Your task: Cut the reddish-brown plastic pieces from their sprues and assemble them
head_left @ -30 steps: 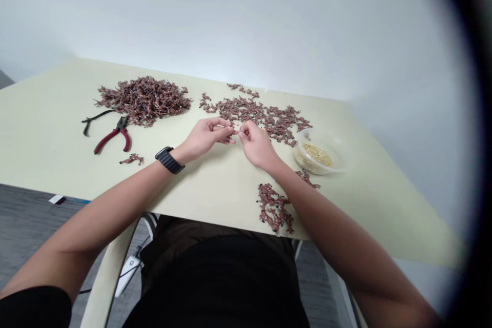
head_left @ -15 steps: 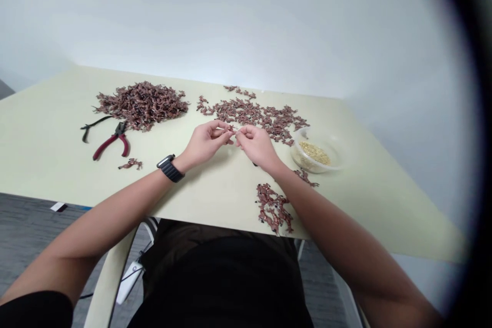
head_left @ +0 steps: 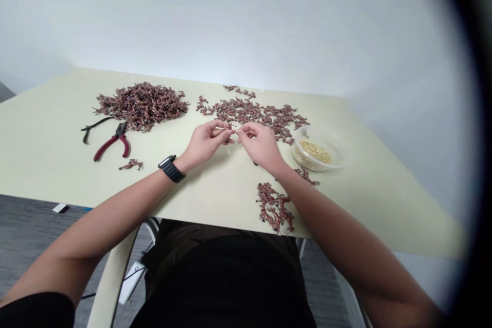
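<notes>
My left hand pinches a tiny pale sliver between thumb and fingertips, with a reddish-brown bit at its end. My right hand is curled, its fingertips a small gap from the left hand's; anything held there is too small to tell. Just beyond both hands lies a scattered band of small reddish-brown pieces. A bigger heap of the same pieces sits further left, and a smaller cluster lies below my right forearm.
Red-handled pliers and a black-handled tool lie at the left, near a few loose pieces. A clear bowl of pale grains stands at the right. All this rests on a pale yellow-green table. I wear a black wristwatch.
My fingertips, close together half a second ago, have drawn slightly apart. The view has tilted a little; the objects on the table have not visibly moved.
</notes>
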Tool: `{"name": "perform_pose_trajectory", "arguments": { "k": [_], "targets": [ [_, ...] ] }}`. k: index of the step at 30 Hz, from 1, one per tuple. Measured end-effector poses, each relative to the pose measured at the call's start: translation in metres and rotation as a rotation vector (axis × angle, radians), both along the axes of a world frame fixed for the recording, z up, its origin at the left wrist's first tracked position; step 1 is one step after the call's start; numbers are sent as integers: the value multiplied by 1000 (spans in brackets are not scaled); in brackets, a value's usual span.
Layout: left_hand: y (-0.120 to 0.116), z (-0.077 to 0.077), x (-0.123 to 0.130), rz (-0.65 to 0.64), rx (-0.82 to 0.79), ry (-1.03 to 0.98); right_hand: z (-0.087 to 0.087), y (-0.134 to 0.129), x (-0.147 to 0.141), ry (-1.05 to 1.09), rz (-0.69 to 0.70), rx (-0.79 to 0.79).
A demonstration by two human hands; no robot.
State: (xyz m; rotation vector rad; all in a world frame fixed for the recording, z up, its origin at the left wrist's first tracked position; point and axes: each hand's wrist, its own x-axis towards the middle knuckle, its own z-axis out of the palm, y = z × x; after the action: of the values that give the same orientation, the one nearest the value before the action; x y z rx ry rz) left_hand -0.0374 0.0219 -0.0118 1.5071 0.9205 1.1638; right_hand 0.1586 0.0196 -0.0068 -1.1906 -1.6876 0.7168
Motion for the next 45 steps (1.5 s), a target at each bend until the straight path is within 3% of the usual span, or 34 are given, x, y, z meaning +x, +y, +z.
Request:
{"name": "perform_pose_trajectory", "arguments": {
  "k": [5,15,35,42,45],
  "targets": [
    [2,-5,0,-81,-38,-65,13,-12,-1,-25,-12,174],
    [-3,-1,3,-56,7,4,11,-12,-2,8,-7,173],
    [-3,-10,2,-37,123,122,10,-14,-5,-27,-11,151],
    [-7,-6,2,21,255,225,10,-14,-5,-133,-46,234],
    [-7,-5,1,-17,272,199,10,-14,-4,-172,-47,287]
  ]
}}
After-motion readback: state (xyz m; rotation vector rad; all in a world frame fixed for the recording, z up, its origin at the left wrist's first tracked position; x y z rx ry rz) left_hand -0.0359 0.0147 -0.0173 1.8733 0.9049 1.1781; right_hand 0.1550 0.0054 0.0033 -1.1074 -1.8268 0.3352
